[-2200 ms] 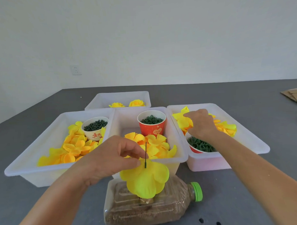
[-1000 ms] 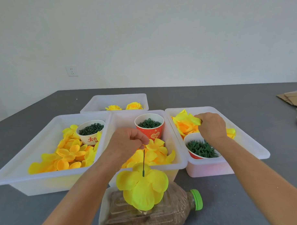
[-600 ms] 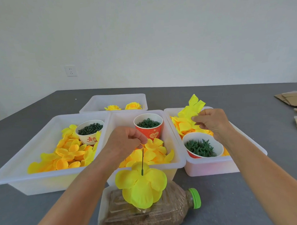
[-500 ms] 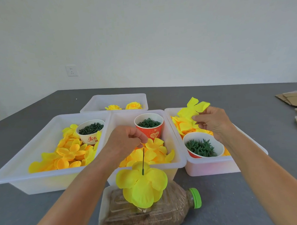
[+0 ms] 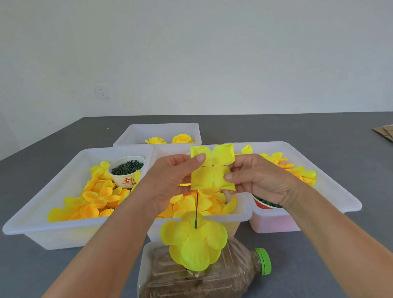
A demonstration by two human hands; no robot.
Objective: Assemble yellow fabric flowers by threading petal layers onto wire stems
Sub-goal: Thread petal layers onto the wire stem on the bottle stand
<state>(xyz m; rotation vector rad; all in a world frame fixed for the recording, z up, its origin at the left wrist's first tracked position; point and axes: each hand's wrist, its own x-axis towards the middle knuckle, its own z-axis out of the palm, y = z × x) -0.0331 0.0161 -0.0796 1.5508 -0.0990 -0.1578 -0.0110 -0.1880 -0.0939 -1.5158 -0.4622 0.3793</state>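
With both hands (image 5: 216,177) pinching the petal layer (image 5: 210,170) taut, its centre hole should meet the wire stem (image 5: 196,210) squarely.

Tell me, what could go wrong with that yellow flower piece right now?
The petal layer has only a tiny centre hole, so it could miss the thin wire stem and crumple. Both the left hand and right hand pinch just its edges, so it might slip. Pushing hard could bend the stem.
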